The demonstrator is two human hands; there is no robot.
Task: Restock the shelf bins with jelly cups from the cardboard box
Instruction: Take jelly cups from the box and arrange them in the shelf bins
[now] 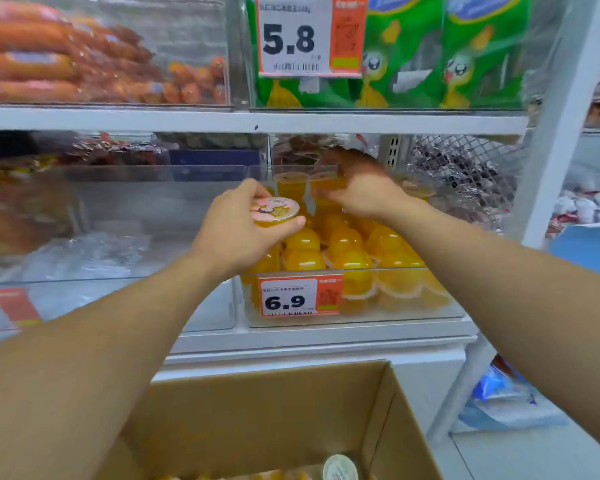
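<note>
Now your left hand [238, 233] grips a cup [277, 212] over the bin [413, 311] — right hand [357, 190] blurred, can't tell — next, set it upright among the rest

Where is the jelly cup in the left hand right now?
Head view, centre: the left hand holds the jelly cup over the bin tagged 6.9.

The bin [354, 317] sits on the shelf [291, 336], directly above and behind the cardboard box [257, 410]. Jelly cups [343, 251] lie in the bin. The left hand [236, 233] holds one cup [276, 211] over the bin's left side; the right hand [357, 192] is over its rear. A price tag [300, 296] is on the bin's front.
</note>
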